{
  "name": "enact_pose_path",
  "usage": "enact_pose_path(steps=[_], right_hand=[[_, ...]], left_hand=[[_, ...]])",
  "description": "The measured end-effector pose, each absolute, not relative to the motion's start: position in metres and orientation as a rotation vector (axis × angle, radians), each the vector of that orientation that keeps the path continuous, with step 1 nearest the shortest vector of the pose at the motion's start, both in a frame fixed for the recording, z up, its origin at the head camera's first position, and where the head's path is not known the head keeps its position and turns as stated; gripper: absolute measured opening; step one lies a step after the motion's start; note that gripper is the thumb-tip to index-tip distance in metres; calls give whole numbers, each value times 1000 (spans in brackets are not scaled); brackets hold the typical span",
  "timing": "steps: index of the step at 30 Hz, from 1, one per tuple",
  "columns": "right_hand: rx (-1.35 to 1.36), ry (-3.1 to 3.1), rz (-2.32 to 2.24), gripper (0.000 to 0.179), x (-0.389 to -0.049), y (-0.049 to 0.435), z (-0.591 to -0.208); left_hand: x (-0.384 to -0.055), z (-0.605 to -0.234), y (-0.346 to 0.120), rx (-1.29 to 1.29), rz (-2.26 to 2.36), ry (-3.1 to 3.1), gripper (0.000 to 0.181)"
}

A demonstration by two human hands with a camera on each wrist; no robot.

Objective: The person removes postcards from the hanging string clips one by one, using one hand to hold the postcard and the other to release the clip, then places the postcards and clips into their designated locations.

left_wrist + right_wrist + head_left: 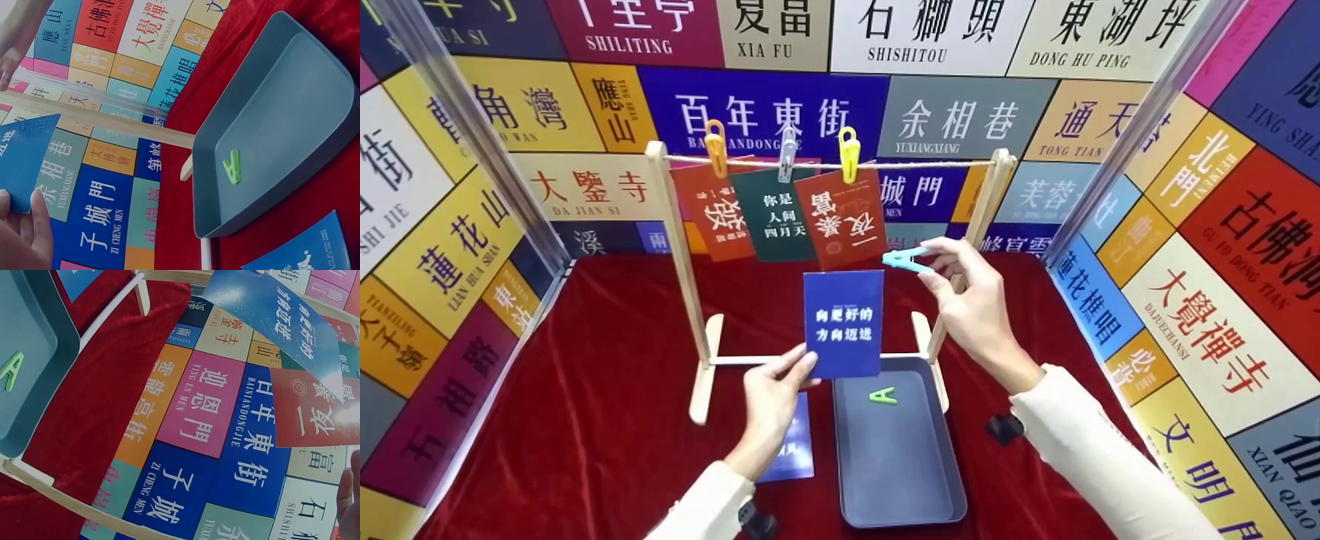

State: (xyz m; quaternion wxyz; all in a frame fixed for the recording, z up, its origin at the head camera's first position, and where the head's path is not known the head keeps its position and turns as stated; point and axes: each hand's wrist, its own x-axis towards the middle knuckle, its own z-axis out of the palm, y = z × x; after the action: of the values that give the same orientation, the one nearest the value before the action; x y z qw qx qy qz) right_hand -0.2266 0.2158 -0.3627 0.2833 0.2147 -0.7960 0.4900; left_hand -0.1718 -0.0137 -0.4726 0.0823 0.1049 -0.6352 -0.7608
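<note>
In the head view my left hand (774, 397) pinches a blue card (844, 324) with white lettering by its lower left corner, thumb in front. The same card shows at the left of the left wrist view. My right hand (971, 300) pinches a light blue clothespin (907, 260), its tip pointing left, close to the right edge of a hanging red card (844, 217). A string (937, 163) runs between two wooden posts. From it hang another red card (709, 214), a dark green card (771, 225) and the first red card, under orange, grey and yellow clothespins.
A dark grey tray (896, 465) stands on the red cloth (622, 420), with a green clothespin (883, 395) inside. Beside it lies another blue card (799, 442), partly behind my left arm. The wooden rack's posts (682, 255) rise before walls of lettered panels.
</note>
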Motion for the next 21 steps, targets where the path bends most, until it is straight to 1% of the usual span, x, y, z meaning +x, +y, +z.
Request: enact_pose_path(steps=[13, 21], right_hand=[[556, -2123, 1359, 30, -222, 218, -379], [553, -2120, 1360, 34, -218, 219, -394]], left_hand=[[-163, -478, -20, 324, -2264, -1859, 30], [-155, -489, -29, 381, -2256, -1871, 32]])
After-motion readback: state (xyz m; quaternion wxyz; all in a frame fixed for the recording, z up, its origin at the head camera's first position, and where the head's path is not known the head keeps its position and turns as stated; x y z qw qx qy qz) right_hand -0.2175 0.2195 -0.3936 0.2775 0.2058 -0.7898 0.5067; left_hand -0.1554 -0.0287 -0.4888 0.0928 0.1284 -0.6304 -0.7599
